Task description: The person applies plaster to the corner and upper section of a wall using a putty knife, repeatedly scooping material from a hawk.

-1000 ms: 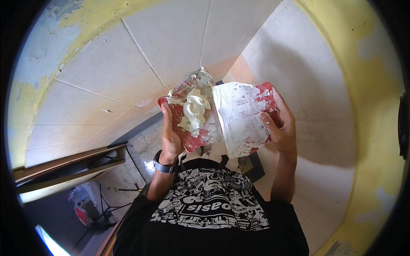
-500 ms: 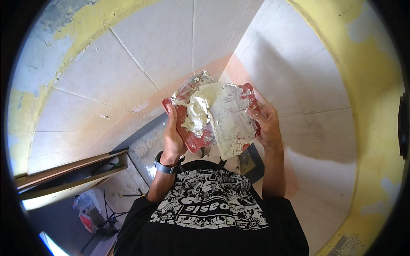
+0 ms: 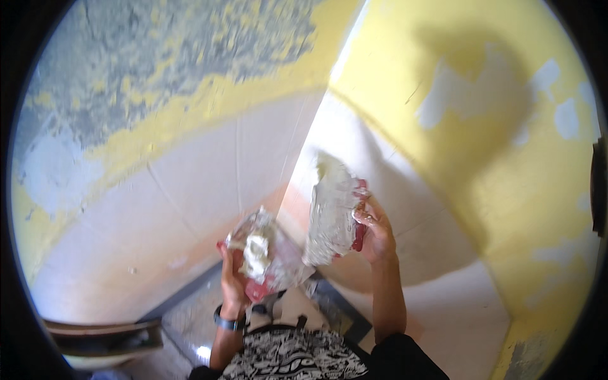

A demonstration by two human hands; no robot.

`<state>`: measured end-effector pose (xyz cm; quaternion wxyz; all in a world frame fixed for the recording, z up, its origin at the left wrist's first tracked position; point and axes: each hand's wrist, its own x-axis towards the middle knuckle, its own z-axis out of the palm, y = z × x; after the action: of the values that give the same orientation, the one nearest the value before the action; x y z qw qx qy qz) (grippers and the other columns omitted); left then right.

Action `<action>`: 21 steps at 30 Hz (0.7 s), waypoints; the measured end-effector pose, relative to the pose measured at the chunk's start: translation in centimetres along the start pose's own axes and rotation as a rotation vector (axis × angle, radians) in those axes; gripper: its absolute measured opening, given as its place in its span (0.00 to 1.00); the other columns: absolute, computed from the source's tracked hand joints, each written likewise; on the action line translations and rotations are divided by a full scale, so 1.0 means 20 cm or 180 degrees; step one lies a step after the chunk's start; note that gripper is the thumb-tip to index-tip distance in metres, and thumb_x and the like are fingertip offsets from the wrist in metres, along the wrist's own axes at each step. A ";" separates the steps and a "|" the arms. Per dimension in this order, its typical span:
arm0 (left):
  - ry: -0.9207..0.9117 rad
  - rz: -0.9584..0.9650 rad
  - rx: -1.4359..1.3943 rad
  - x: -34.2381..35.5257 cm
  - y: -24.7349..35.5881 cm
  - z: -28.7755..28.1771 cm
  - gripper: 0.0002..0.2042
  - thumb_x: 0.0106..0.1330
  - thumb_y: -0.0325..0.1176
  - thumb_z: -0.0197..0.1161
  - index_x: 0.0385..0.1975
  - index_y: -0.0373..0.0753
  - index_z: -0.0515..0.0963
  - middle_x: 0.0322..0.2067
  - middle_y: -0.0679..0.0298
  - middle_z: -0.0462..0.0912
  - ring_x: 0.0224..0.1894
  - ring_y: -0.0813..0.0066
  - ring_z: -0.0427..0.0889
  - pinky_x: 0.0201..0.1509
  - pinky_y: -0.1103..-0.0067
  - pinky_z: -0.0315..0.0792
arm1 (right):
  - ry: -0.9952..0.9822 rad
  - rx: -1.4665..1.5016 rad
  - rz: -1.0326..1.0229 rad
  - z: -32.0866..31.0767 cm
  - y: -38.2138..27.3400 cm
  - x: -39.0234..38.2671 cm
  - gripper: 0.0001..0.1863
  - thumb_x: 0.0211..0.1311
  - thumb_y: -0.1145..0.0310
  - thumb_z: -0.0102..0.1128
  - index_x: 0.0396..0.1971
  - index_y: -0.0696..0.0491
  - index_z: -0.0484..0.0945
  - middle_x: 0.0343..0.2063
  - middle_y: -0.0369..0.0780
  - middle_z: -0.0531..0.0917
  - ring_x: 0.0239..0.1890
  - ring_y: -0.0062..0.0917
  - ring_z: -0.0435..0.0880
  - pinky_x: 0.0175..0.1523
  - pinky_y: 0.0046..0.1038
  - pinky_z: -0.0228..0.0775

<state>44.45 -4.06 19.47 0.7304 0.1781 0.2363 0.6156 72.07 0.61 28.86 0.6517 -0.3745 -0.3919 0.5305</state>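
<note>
My left hand (image 3: 233,288) grips the red edge of a broad putty spreader (image 3: 286,263). A lump of off-white putty (image 3: 256,254) rests on that spreader's face. Higher up and to the right, my right hand (image 3: 378,239) is closed on the red edge of a second putty spreader (image 3: 332,212), its wide blade coated with putty and tilted upright. The two spreaders are apart, with a narrow gap between them. White smears show on my right fingers.
Ahead, a tiled lower wall (image 3: 202,171) meets another in a corner. Above the tiles are yellow paint (image 3: 392,57) with pale patches and a rough grey area (image 3: 209,38). A wooden piece of furniture (image 3: 104,339) stands at the lower left.
The spreaders, earlier overlapping, have separated. My right hand has raised its spreader and turned it upright; my left hand with the putty sits lower and further left. The view has tilted up toward the wall.
</note>
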 end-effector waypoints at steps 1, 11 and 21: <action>0.0051 0.0002 -0.0125 -0.01 -0.01 -0.04 0.32 0.77 0.57 0.38 0.69 0.36 0.60 0.65 0.60 0.68 0.64 0.64 0.70 0.69 0.66 0.64 | -0.0101 -0.0199 -0.0231 -0.02 -0.08 0.05 0.28 0.61 0.79 0.57 0.63 0.62 0.66 0.57 0.43 0.77 0.58 0.26 0.77 0.63 0.28 0.69; 0.0045 0.0073 -0.0319 0.01 -0.08 -0.10 0.30 0.76 0.56 0.44 0.66 0.37 0.62 0.59 0.60 0.73 0.59 0.66 0.74 0.64 0.66 0.67 | 0.0164 -0.3500 -0.2622 0.44 -1.16 0.60 0.19 0.65 0.81 0.54 0.56 0.60 0.75 0.51 0.37 0.81 0.51 0.28 0.80 0.63 0.28 0.68; 0.0208 0.0147 -0.0336 -0.01 -0.09 -0.11 0.31 0.77 0.55 0.41 0.66 0.34 0.62 0.62 0.58 0.71 0.61 0.64 0.72 0.67 0.66 0.65 | -0.1715 -0.7682 -0.4797 0.17 -0.94 1.18 0.19 0.58 0.77 0.53 0.49 0.52 0.81 0.55 0.39 0.80 0.63 0.32 0.74 0.72 0.39 0.60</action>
<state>44.67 -4.71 16.65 0.7162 0.1245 0.2230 0.6494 79.49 21.06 50.01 -0.0282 -0.2846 -0.8006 -0.5265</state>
